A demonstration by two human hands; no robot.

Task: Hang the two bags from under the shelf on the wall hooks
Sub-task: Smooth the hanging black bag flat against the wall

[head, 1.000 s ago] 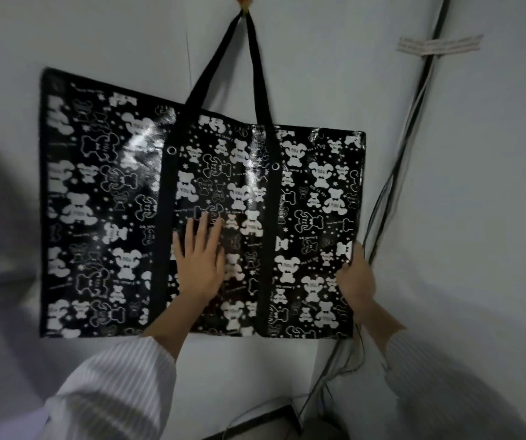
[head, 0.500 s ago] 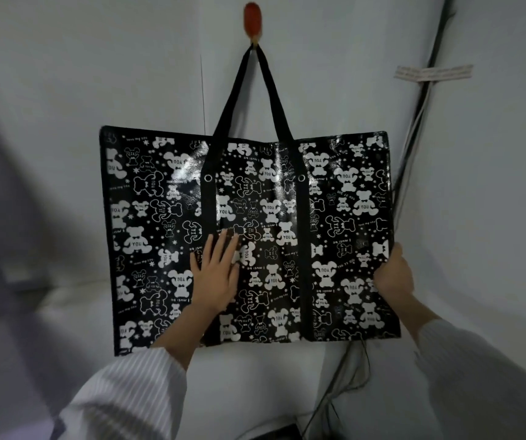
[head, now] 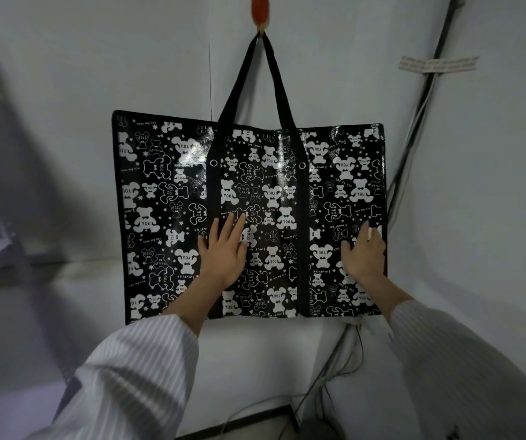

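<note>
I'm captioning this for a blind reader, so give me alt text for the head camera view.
A black bag printed with white bears hangs by its straps from a red wall hook, while the left hand and right hand press flat against its front. Striped sleeves reach up from below, and dark cables run down the wall corner at right.

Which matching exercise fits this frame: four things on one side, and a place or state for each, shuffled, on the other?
Things:
1. bag
2. hook
3. left hand
4. right hand

Places or states:
A. red, high on the wall
B. flat on the bag's middle
C. hanging by its black straps
D. at the bag's edge nearest the cables

Pairs: 1-C, 2-A, 3-B, 4-D
</note>
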